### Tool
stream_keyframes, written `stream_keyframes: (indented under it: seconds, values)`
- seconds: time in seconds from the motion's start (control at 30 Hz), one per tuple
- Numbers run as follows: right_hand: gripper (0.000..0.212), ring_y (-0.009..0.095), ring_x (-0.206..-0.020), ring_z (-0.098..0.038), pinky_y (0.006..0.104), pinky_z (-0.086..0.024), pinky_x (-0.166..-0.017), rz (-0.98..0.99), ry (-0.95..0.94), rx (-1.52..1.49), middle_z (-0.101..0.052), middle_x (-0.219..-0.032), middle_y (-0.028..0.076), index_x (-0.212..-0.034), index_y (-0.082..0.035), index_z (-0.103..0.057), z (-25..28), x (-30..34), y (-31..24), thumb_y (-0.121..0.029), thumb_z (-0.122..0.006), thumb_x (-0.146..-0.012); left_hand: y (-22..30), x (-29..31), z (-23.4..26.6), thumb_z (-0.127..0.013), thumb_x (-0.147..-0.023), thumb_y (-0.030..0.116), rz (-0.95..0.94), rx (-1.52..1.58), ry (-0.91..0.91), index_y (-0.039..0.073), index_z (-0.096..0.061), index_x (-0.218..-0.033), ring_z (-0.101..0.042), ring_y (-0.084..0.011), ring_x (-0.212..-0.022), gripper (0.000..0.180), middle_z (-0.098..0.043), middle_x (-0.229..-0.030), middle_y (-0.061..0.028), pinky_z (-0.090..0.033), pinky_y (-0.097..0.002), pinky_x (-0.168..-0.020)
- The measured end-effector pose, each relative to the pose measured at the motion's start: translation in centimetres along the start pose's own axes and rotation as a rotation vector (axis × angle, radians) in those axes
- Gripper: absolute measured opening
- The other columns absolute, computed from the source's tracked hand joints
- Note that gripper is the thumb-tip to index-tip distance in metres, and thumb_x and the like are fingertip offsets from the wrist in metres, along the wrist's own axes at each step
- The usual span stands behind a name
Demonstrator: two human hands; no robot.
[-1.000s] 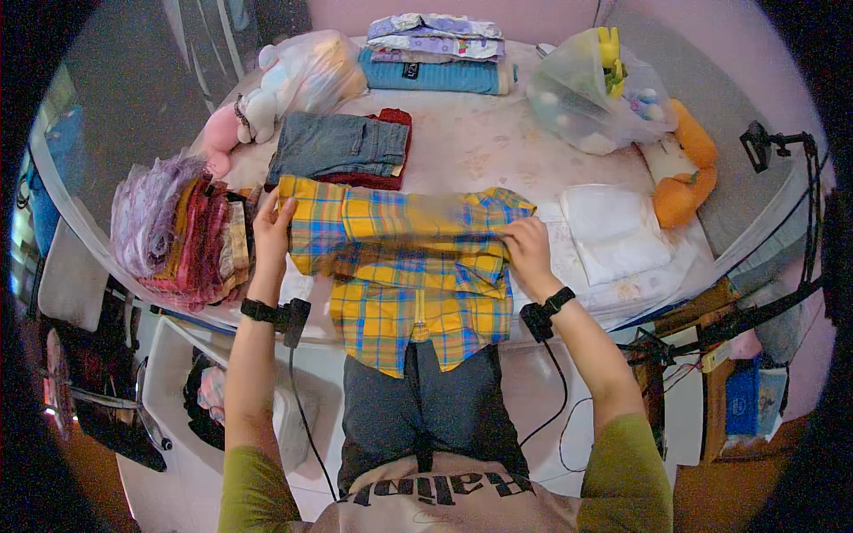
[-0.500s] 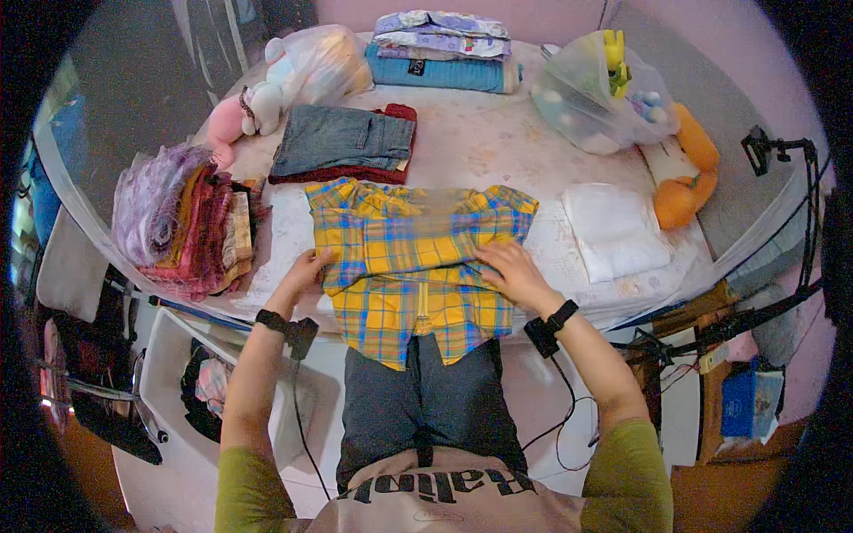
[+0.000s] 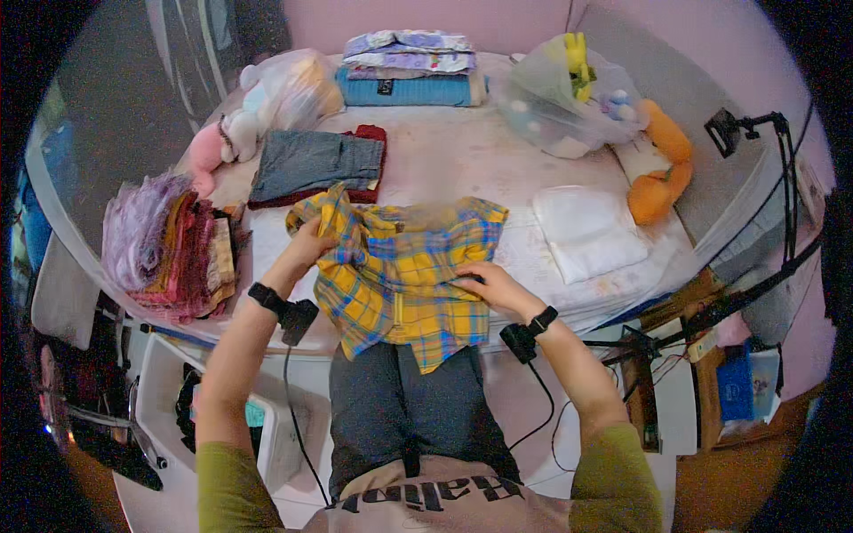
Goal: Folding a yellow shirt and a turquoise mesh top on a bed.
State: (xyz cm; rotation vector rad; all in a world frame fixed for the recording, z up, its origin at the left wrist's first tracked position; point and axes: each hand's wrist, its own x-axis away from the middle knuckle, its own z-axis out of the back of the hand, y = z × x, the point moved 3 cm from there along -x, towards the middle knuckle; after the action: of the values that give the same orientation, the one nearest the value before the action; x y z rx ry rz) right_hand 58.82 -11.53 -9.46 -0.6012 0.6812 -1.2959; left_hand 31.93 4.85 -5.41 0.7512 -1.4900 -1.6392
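Note:
A yellow and blue plaid shirt (image 3: 400, 284) lies rumpled at the near edge of the bed, its lower part hanging over towards my lap. My left hand (image 3: 313, 244) is closed on the shirt's left side, lifting and bunching the cloth there. On the right side of the shirt, my right hand (image 3: 496, 289) pinches the fabric edge lower down. Just beyond the shirt are folded blue jeans (image 3: 311, 164) on top of a dark red folded garment (image 3: 371, 142). Folded white cloth (image 3: 586, 235) lies to the right of the shirt.
At left stands a stack of folded clothes (image 3: 182, 253). Plush toys, one pink (image 3: 207, 151) and one orange (image 3: 662, 164), lie near two clear bags (image 3: 298, 93) (image 3: 555, 111). Folded bedding (image 3: 409, 87) sits at the back. A black stand arm (image 3: 755, 302) reaches in from the right.
My left hand has raised and gathered the shirt's left side, which lay flatter before. My right hand stays at the right edge. The whole view has shifted slightly.

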Motion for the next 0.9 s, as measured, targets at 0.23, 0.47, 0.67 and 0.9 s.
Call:
stream_keyframes:
  seconds: [0.23,0.47,0.67,0.9]
  values:
    - [0.028,0.019,-0.084,-0.052,0.0271,-0.041,-0.073,-0.233,0.275,-0.505,-0.055,-0.092,0.009,-0.098,-0.002,-0.052,2.1,1.6,4.3,-0.023,-0.048,-0.081,8.7,0.3,-12.6,-0.050,-0.079,0.010,0.118,-0.162,-0.662,0.003,-0.029,-0.120,-0.050,-0.0165,-0.089,0.046,-0.046,-0.110,-0.0047,-0.044,-0.0279,-0.074]
    - [0.048,0.014,-0.090,-0.051,0.0272,-0.044,-0.070,-0.486,0.223,-1.019,-0.049,-0.105,0.007,-0.116,-0.006,-0.035,1.5,3.8,4.5,-0.042,-0.033,-0.084,5.4,-1.5,-13.2,-0.051,-0.079,0.017,0.091,-0.345,-0.877,0.003,-0.043,-0.113,-0.050,-0.0189,-0.091,0.037,-0.046,-0.111,-0.0116,-0.044,-0.0293,-0.073]
    - [0.052,0.015,-0.098,-0.045,0.0298,-0.040,-0.078,-0.393,0.268,-0.702,-0.043,-0.113,0.008,-0.118,-0.004,-0.031,1.0,3.1,3.7,-0.036,-0.046,-0.080,-1.1,-4.8,-8.4,-0.063,-0.061,0.011,-0.370,-0.962,-0.243,0.005,-0.041,-0.111,-0.048,-0.0318,-0.089,0.056,-0.045,-0.104,-0.0197,-0.040,-0.0372,-0.076]
    - [0.034,0.014,-0.084,-0.050,0.0275,-0.040,-0.072,-0.316,0.336,-0.343,-0.054,-0.093,0.007,-0.101,0.001,-0.046,-1.0,1.0,5.7,-0.015,-0.058,-0.074,-1.8,-6.1,-8.2,-0.067,-0.053,0.019,-0.622,-1.006,-0.185,0.011,-0.029,-0.119,-0.030,-0.0376,-0.106,0.077,-0.035,-0.113,-0.0203,-0.029,-0.0416,-0.088]
